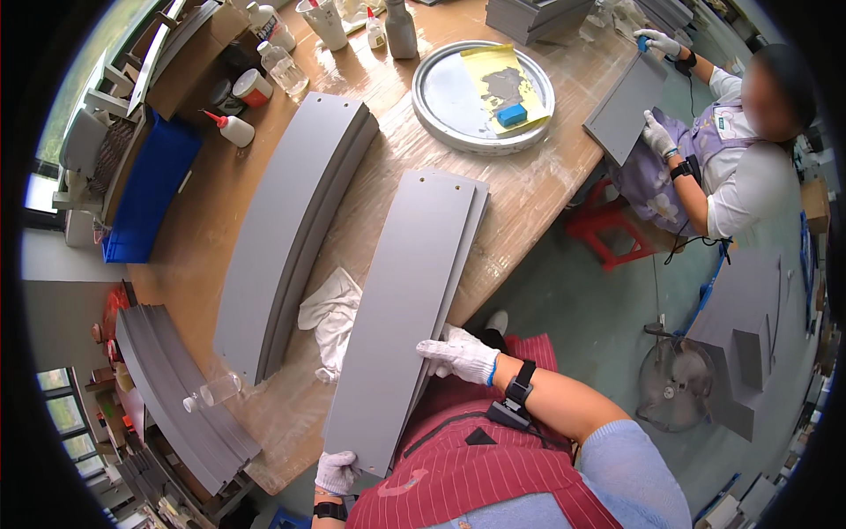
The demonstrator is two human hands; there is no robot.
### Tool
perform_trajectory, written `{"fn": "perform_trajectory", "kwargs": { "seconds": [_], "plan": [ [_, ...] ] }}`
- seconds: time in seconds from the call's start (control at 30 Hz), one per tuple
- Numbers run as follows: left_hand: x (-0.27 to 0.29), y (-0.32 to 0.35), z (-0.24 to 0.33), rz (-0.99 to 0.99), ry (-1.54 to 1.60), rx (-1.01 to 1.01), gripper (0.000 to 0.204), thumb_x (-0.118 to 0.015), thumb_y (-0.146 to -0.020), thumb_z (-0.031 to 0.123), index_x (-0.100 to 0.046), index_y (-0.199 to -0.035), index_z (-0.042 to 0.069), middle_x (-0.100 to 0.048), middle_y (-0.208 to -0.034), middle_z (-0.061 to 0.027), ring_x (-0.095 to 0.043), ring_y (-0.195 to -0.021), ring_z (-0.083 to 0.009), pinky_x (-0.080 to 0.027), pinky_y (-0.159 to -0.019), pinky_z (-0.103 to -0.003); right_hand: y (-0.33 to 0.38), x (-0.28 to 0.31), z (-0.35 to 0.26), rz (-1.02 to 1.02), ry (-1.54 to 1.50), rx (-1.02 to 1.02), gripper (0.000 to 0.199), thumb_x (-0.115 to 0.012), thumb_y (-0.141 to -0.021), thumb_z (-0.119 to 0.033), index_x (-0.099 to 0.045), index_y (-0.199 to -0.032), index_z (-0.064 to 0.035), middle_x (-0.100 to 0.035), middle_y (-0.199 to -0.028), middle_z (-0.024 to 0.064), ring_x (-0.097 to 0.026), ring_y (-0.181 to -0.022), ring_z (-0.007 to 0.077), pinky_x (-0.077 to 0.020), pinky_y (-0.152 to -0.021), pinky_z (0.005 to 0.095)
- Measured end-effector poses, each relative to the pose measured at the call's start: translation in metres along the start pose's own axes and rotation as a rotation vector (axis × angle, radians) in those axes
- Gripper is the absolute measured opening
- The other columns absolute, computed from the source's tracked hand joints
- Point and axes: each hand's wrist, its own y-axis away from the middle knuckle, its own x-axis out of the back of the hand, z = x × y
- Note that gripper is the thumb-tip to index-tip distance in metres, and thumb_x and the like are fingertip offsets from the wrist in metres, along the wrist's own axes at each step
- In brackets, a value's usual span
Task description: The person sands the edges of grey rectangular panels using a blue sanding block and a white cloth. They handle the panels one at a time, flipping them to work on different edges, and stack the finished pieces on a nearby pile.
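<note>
A long grey flat panel (392,300) lies slantwise in front of me, with small holes at its far end and another grey panel showing beneath its right edge. My left hand (337,473), in a white glove, is closed on the panel's near left corner. Along the right edge, my gloved right hand (460,354) grips the panel, its fingertips resting on the top face. Left of the panel lies a crumpled white cloth (333,319), partly covered by it. Farther left is a stack of grey panels (286,220).
A round grey lid (432,110) bears yellow sandpaper (485,70) and a blue block (511,115). Bottles and a glue bottle (236,131) stand at the back left. Across the table's right side, a co-worker (656,176) handles another grey panel (624,106). A fan (674,388) stands right.
</note>
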Motion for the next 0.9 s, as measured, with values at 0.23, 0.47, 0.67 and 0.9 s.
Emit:
{"fn": "perform_trajectory", "kwargs": {
  "seconds": [0.23,0.47,0.67,0.9],
  "plan": [
    [-0.004,-0.003,0.001,0.008,-0.034,-0.048,0.06,-0.064,-0.072,-0.012,-0.052,-0.131,-0.002,-0.064,-0.119,-0.013,-0.066,-0.109,-0.0299,-0.057,-0.094,-0.043,-0.005,-0.002,-0.003,-0.004,0.056,-0.05,0.055,-0.074,-0.087,-0.041,-0.06,-0.125,-0.0032,-0.068,-0.105,0.0087,-0.065,-0.083,0.018,-0.0552,-0.075,0.0315],
    [0.003,-0.002,0.002,0.092,-0.022,-0.008,0.045,-0.06,-0.073,-0.013,-0.056,-0.117,-0.007,-0.064,-0.085,-0.0103,-0.065,-0.07,-0.0192,-0.057,-0.065,-0.033,-0.012,-0.016,-0.001,0.014,-0.291,-0.093,0.047,-0.075,-0.088,-0.026,-0.062,-0.127,-0.0049,-0.068,-0.117,0.01,-0.068,-0.105,0.0227,-0.0563,-0.091,0.0414],
    [0.063,-0.01,0.034,-0.036,-0.317,0.046,0.065,-0.071,-0.068,-0.008,-0.052,-0.13,-0.002,-0.066,-0.117,-0.012,-0.066,-0.103,-0.0297,-0.056,-0.091,-0.049,0.008,-0.003,0.015,-0.083,-0.318,-0.05,0.03,-0.073,-0.089,-0.014,-0.067,-0.117,-0.0054,-0.069,-0.11,0.008,-0.067,-0.102,0.0201,-0.0569,-0.089,0.0398],
    [-0.095,0.003,0.073,-0.053,-0.814,-0.017,0.074,-0.077,-0.068,-0.001,-0.051,-0.136,0.004,-0.063,-0.123,-0.0132,-0.062,-0.109,-0.0326,-0.049,-0.099,-0.049,0.092,0.04,0.011,-0.148,-0.422,0.148,0.027,-0.073,-0.088,-0.007,-0.065,-0.114,-0.0026,-0.07,-0.108,0.0088,-0.067,-0.103,0.019,-0.0548,-0.093,0.0377]
  ]
}}
